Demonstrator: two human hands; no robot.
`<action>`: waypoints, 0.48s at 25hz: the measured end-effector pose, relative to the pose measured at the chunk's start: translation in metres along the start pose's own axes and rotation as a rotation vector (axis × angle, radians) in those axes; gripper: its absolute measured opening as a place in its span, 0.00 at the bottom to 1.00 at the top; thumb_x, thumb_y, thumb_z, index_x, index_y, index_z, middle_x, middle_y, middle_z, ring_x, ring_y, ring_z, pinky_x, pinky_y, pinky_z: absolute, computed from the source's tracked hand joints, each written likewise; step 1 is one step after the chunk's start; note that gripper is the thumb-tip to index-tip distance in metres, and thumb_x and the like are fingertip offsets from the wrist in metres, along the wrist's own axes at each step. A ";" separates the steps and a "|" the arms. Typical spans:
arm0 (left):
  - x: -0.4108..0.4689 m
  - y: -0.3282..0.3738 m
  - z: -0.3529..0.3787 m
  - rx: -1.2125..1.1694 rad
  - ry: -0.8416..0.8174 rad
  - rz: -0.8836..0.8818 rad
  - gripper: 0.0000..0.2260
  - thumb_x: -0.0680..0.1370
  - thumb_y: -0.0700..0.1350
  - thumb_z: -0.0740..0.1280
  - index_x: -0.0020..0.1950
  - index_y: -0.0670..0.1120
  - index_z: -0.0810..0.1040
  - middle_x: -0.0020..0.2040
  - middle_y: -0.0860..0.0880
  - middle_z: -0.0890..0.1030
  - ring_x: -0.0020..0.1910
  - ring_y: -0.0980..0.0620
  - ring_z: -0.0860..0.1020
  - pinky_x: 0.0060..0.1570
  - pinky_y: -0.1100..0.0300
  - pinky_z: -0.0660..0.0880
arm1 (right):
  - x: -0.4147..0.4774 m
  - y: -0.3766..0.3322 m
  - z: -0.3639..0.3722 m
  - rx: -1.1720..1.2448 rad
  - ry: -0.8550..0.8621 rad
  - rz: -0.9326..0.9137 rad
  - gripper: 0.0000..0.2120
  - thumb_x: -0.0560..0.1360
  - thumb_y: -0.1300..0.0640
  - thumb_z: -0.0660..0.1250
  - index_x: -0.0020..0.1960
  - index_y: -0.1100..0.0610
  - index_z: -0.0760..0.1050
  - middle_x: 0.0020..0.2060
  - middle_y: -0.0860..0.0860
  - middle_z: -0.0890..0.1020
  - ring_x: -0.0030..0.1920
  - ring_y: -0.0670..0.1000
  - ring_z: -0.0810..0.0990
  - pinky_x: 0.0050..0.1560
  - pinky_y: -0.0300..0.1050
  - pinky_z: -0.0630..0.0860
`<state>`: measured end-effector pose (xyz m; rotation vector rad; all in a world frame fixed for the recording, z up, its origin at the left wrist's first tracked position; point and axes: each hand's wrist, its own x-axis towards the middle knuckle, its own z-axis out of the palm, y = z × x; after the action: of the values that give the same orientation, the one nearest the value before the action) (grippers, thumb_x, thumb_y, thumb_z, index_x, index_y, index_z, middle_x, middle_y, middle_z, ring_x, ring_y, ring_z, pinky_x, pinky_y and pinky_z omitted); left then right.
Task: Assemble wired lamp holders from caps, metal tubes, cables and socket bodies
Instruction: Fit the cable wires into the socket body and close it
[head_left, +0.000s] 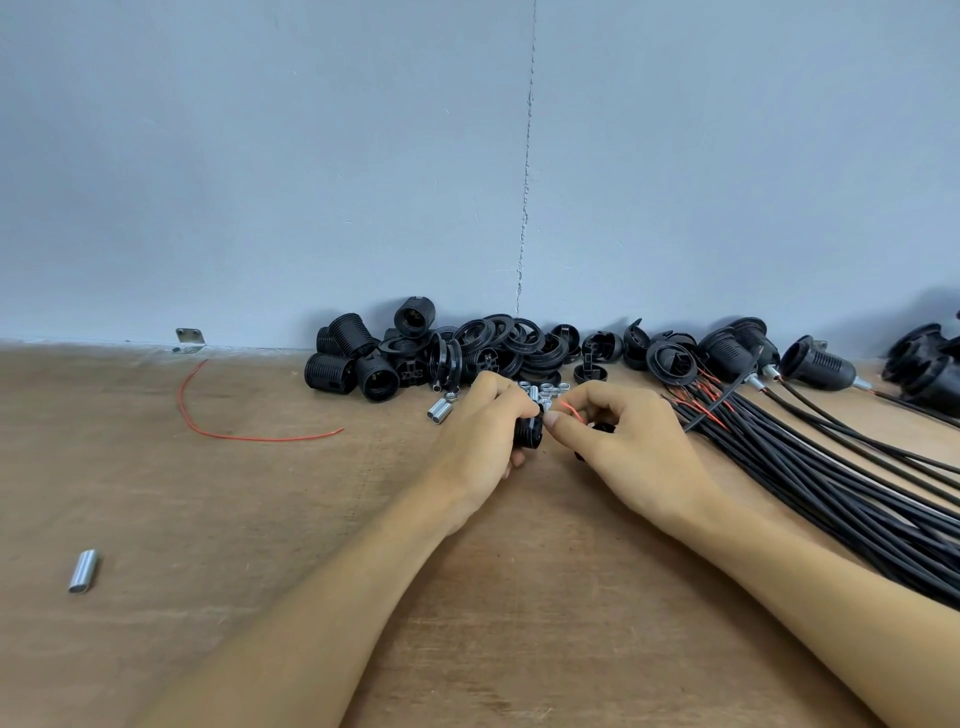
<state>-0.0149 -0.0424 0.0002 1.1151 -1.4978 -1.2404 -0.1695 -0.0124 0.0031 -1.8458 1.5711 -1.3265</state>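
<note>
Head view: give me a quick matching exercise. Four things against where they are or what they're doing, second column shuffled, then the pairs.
1 lone metal tube
2 loose red wire
3 black cable bundle
4 left hand

A spread along the right side of the table
B grips a black socket part
C lies alone at the near left
D lies in a curve, farther back on the left

Pairs: 1-C, 2-D, 3-A, 4-B
</note>
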 end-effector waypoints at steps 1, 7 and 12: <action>0.001 -0.001 0.000 -0.009 0.007 -0.003 0.11 0.67 0.53 0.63 0.45 0.48 0.73 0.40 0.47 0.77 0.30 0.53 0.74 0.30 0.59 0.68 | 0.000 0.000 -0.001 0.016 -0.006 0.018 0.04 0.74 0.54 0.73 0.40 0.49 0.81 0.31 0.43 0.80 0.34 0.42 0.76 0.42 0.44 0.75; 0.003 -0.003 0.000 -0.036 0.028 -0.011 0.11 0.67 0.52 0.64 0.44 0.48 0.74 0.40 0.48 0.78 0.29 0.54 0.75 0.30 0.59 0.68 | 0.000 -0.001 -0.002 -0.017 -0.019 0.028 0.06 0.75 0.54 0.72 0.39 0.51 0.81 0.28 0.41 0.77 0.32 0.42 0.73 0.39 0.41 0.72; 0.000 -0.001 0.002 0.017 0.015 0.019 0.09 0.68 0.53 0.61 0.44 0.50 0.72 0.45 0.47 0.76 0.41 0.49 0.74 0.35 0.59 0.68 | 0.000 -0.001 -0.001 -0.076 -0.041 -0.019 0.07 0.77 0.56 0.70 0.40 0.52 0.79 0.28 0.42 0.74 0.30 0.41 0.69 0.35 0.35 0.66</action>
<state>-0.0172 -0.0423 -0.0009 1.1165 -1.5072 -1.2059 -0.1693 -0.0120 0.0046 -1.9252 1.6079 -1.2447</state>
